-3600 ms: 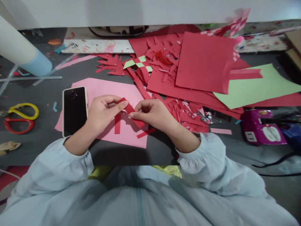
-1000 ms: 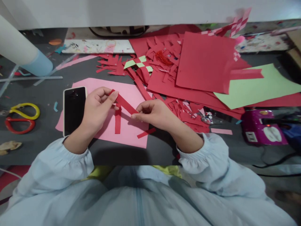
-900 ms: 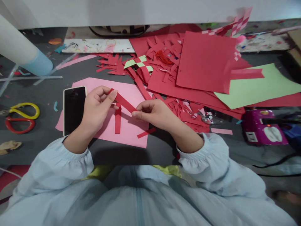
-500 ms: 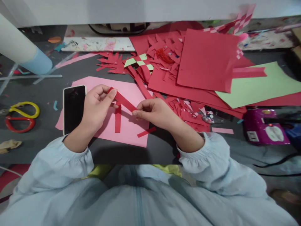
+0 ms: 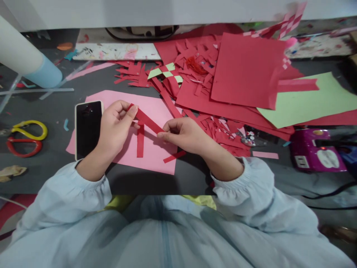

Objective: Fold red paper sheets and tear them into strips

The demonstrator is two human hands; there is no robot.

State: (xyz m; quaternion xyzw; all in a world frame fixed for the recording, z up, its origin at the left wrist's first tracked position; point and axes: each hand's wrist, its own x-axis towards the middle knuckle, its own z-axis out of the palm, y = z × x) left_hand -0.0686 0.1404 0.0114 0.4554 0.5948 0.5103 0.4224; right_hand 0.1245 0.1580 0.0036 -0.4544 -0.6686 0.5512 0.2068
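On the dark surface (image 5: 141,185) lies a pink sheet (image 5: 157,163); above it, left hand (image 5: 115,126) and right hand (image 5: 186,134) pinch opposite ends of a red strip (image 5: 147,120). Pulling too hard could tear it, and lowering the right hand might nudge the narrow strip (image 5: 173,157) nearby.

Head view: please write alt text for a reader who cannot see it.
A person's left hand and right hand hold a red paper strip between them above pink paper. A phone lies at left; red scraps lie beyond.
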